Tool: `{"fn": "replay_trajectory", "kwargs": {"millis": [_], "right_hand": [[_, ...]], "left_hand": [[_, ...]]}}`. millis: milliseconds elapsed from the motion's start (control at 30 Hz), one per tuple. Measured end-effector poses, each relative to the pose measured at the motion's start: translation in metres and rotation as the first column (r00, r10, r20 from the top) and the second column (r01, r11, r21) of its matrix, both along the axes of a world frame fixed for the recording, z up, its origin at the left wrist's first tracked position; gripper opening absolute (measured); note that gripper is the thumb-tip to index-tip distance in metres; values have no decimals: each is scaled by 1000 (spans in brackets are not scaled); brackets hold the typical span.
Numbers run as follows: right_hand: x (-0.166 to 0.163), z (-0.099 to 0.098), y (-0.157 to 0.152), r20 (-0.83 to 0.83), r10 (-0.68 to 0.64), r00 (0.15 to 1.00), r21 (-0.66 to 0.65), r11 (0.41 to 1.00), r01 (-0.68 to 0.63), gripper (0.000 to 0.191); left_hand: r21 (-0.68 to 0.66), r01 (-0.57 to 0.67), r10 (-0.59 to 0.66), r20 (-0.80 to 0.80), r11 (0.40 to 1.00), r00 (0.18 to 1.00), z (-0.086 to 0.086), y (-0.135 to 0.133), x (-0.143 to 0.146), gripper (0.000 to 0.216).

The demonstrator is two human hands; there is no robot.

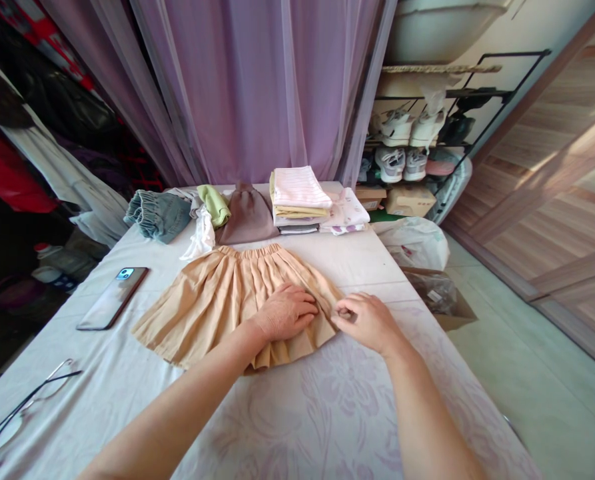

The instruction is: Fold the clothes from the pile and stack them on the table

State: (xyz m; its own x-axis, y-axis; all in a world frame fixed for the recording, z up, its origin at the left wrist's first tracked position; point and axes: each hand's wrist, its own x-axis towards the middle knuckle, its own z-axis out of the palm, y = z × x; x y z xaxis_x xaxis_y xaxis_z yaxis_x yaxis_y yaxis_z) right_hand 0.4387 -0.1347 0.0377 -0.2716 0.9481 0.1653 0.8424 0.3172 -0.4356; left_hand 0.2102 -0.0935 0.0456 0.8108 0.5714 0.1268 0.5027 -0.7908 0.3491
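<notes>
A tan pleated skirt [212, 300] with an elastic waistband lies spread on the table, its waist toward the far side. My left hand [288, 311] rests flat on the right part of the skirt, palm down with the fingers stretched out. At the skirt's right edge, near the hem, my right hand [364, 321] pinches the fabric between thumb and fingers. Just beyond the waistband lie a white crumpled cloth [200, 235] and a brown garment [247, 217].
Folded clothes [301, 190] are stacked at the table's far edge, beside blue denim [158, 215] and a green cloth [214, 204]. A phone [113, 298] and glasses [27, 403] lie on the left. A shoe rack [477, 93] stands behind, right; an open carton [454, 310] is on the floor.
</notes>
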Motion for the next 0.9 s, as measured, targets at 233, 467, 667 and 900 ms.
{"fn": "replay_trajectory", "kwargs": {"millis": [233,467,667,900], "right_hand": [[-13,-4,0,209,-2,978,-65,998,16,12],[4,4,-2,121,-33,992,109,994,20,18],[4,8,-6,115,49,992,102,993,-61,18],[-13,8,-6,78,90,993,-115,990,-81,18]], "left_hand": [[-42,-33,34,30,999,999,-10,-4,-4,27],[3,-79,79,-44,997,996,-14,-6,-1,36],[27,-100,102,-72,995,992,-18,-5,0,34],[-23,-153,154,63,988,986,-15,9,-8,29]]}}
